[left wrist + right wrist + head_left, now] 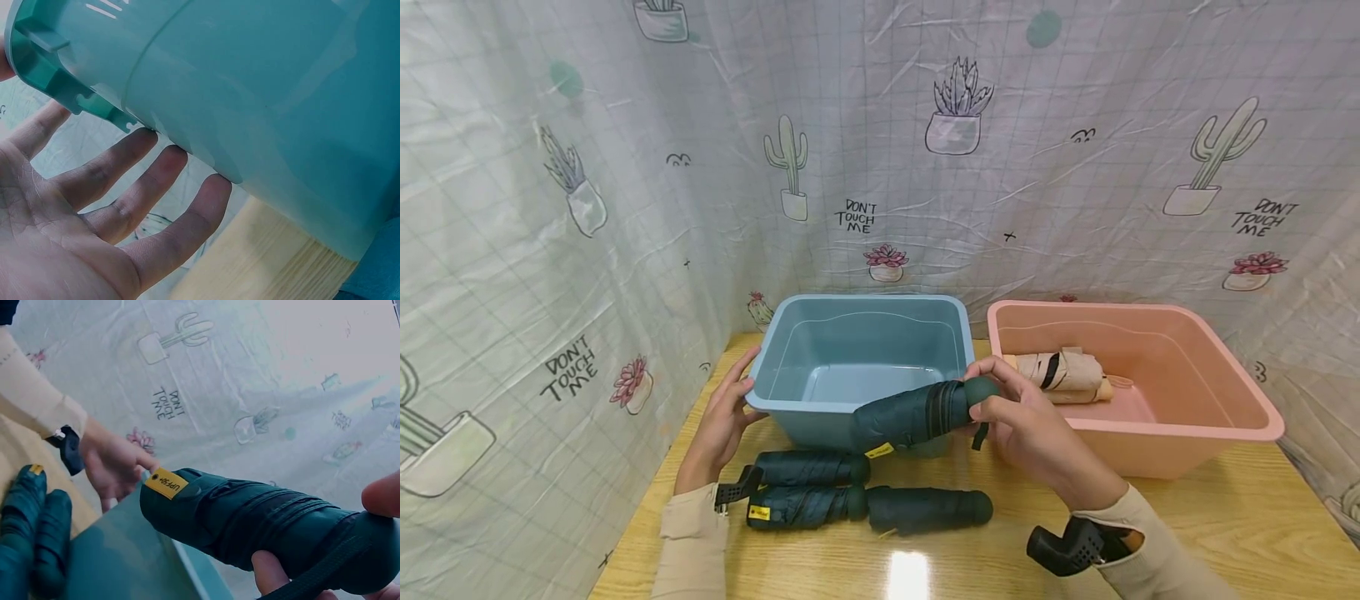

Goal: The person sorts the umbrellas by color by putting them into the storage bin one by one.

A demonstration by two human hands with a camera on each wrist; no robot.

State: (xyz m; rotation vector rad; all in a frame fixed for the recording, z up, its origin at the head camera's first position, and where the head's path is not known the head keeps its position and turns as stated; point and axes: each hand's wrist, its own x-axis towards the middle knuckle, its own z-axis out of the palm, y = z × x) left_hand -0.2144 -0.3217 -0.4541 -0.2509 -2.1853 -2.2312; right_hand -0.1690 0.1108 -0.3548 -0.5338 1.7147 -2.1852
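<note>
At the left, the open left hand [721,417] lays nearly straight fingers against the rectangular light-blue plastic bin [812,407]; with such light contact, a knock could probably slide the bin. Below it, three folded dark green fabric umbrellas [811,468] lie close together on the pale wooden counter [820,567], and might roll if bumped. A fourth, the held dark green umbrella [913,414], crosses the bin's front rim in the head view, touching or not I cannot tell; the right hand [1030,417] pinches only its rounded end, so it could tip or snag there. Further right, the salmon-pink plastic bin [1157,429] holds a folded beige umbrella [1075,377]. Readable writing: "DON'T TOUCH ME" on the cactus-print curtain [857,125] and "UPF50+" on the held umbrella's yellow tag [167,483].
</note>
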